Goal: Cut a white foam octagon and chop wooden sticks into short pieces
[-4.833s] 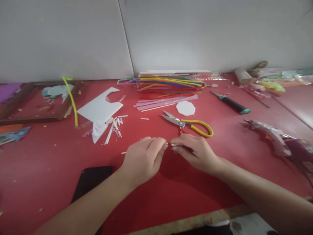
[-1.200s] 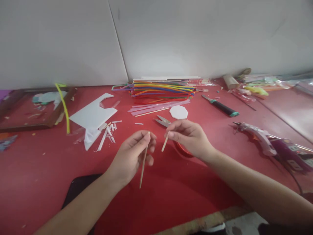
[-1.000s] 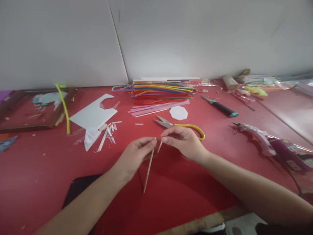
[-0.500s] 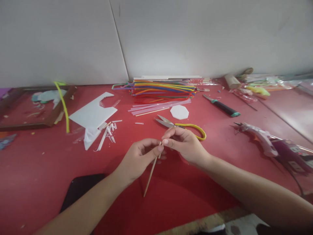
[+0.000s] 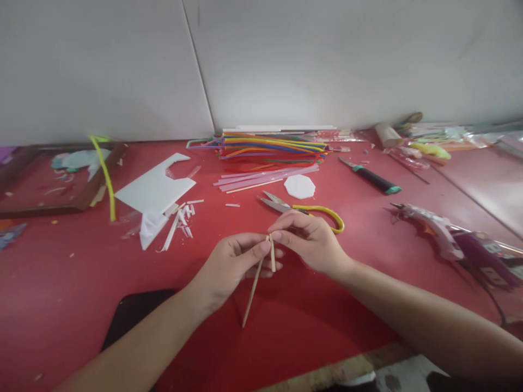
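My left hand (image 5: 233, 267) pinches the top of a long thin wooden stick (image 5: 253, 287) that slants down toward me over the red table (image 5: 310, 321). My right hand (image 5: 311, 240) pinches a short wooden stick piece (image 5: 272, 256) that hangs nearly upright. The tops of both sticks meet between my fingertips. Yellow-handled snips (image 5: 304, 209) lie just behind my right hand.
Behind lie a pile of coloured straws (image 5: 269, 149), a white octagon (image 5: 299, 186), a white foam sheet (image 5: 155, 188) with cut strips, and a craft knife (image 5: 371, 176). A glue gun (image 5: 441, 235) rests at the right, a dark phone (image 5: 134, 316) under my left forearm, a wooden tray (image 5: 53, 174) far left.
Earlier my hands held one stick between them; then they came apart with a long and a short piece. Now the tops are brought together and the short piece hangs more upright.
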Tool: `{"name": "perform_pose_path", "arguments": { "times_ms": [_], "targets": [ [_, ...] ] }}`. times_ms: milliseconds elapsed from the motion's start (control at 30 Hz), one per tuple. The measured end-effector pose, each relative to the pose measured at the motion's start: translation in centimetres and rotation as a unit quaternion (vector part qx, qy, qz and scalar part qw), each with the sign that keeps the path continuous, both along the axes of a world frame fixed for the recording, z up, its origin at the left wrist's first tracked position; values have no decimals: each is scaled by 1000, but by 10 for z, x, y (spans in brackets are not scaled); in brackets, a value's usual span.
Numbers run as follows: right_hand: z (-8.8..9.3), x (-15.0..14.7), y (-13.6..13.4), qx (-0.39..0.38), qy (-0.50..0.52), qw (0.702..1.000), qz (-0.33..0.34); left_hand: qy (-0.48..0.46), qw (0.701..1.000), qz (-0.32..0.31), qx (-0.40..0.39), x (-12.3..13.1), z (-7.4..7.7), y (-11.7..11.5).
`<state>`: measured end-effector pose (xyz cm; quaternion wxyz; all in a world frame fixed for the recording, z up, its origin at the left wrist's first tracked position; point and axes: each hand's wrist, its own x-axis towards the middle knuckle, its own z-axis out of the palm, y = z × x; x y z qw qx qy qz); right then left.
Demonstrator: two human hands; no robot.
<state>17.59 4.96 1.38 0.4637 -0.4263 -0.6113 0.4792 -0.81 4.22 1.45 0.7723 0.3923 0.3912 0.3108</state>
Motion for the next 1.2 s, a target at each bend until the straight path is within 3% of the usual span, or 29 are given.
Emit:
{"name": "perform_pose_path", "arguments": {
  "times_ms": [200, 600, 733, 867, 967, 1067, 1200],
  "targets": [
    [3, 0, -3, 83, -83, 993, -20, 0, 999, 11, -32, 1, -2, 1],
    [3, 3, -1, 160, -93, 982, -33, -14, 997, 35, -60, 2, 1, 2],
    [2, 2, -1, 174, -101, 979, -41, -41, 995, 88, -25, 2, -2, 5],
    [0, -2, -6, 103, -93, 990, 5, -55, 987, 152, 7, 2, -4, 6],
    [-1, -5, -11, 47, -105, 992, 45, -59, 985, 157, 32, 1, -4, 6],
    [-3, -8, -13, -14, -114, 993, 40, -49, 984, 161, 66, 1, -5, 5],
    [-2, -10, -13, -69, -42, 997, 18, -25, 975, 186, 122, 1, -6, 3]
  ]
}}
